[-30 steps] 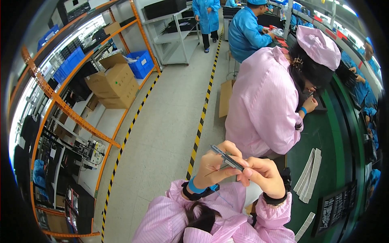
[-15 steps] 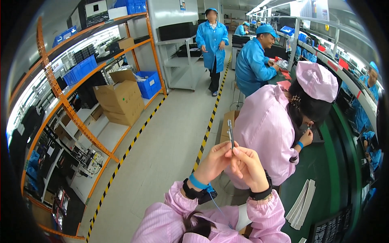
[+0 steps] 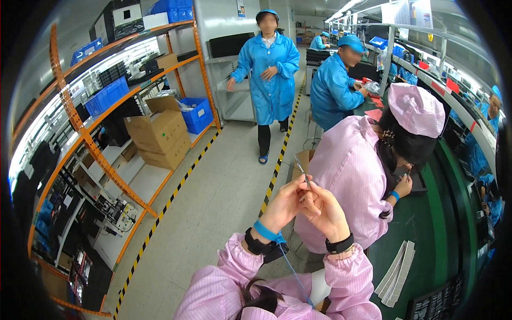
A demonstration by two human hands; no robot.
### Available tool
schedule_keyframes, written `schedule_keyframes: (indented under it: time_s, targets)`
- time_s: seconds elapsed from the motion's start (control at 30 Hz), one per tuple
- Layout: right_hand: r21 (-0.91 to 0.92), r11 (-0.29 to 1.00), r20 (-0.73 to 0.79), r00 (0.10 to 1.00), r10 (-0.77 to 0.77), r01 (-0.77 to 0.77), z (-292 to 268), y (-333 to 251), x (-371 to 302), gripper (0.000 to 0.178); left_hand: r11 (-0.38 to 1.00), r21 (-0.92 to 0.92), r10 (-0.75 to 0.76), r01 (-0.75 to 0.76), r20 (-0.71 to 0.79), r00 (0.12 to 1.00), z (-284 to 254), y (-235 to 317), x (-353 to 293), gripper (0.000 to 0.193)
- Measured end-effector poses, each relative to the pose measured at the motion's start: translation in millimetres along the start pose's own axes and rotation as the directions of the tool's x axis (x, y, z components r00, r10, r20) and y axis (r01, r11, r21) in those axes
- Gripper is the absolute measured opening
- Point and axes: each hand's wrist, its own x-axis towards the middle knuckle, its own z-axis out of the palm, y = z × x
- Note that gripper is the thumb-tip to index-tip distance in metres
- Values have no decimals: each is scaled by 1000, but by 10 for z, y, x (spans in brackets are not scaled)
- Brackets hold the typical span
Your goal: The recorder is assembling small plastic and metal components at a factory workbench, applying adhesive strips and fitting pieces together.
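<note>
Raised in front of me, both hands hold a thin, flat dark part (image 3: 302,167) with a silvery edge. It is seen nearly edge-on and tilts up to the left; its exact kind cannot be made out. My left hand (image 3: 284,205) pinches its lower end from the left, with a blue band and a black band on the wrist. My right hand (image 3: 326,213) grips the same end from the right, fingers curled in, a black band at its wrist. The fingers hide the bottom of the part. A blue cord (image 3: 292,269) hangs from the left wristband.
A co-worker in pink (image 3: 349,176) bends over the green workbench (image 3: 402,224) at my right. Pale strips (image 3: 396,274) and a black tray (image 3: 437,298) lie nearer. Orange-framed shelves (image 3: 101,160) line the left. A person in blue (image 3: 269,74) walks in the aisle.
The part has turned more edge-on and tips further left, and my hands have drawn closer together. The person in blue has walked nearer down the aisle.
</note>
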Motion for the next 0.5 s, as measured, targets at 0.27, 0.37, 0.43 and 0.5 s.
schedule_keyframes:
  time_s: [0.27, 0.37, 0.43, 0.5]
  targets:
    - [-7, 999, -1, 999, -41, 41, -54, 35, -8, 28, 996, 58, 69, -69, -6, 998, 113, -16, -97, 29]
    - [-207, 973, -83, 989, -123, 103, 64, 30, -45, 28, 978, 167, 130, -126, -16, 991, 99, -2, -126, 29]
    - [-245, 963, -91, 986, -141, 115, 75, 37, -45, 28, 958, 235, 175, -166, -19, 984, 82, 7, -149, 28]
    - [-283, 951, -99, 982, -160, 126, 94, 41, -47, 29, 919, 328, 226, -220, 20, 974, 75, 8, -173, 29]
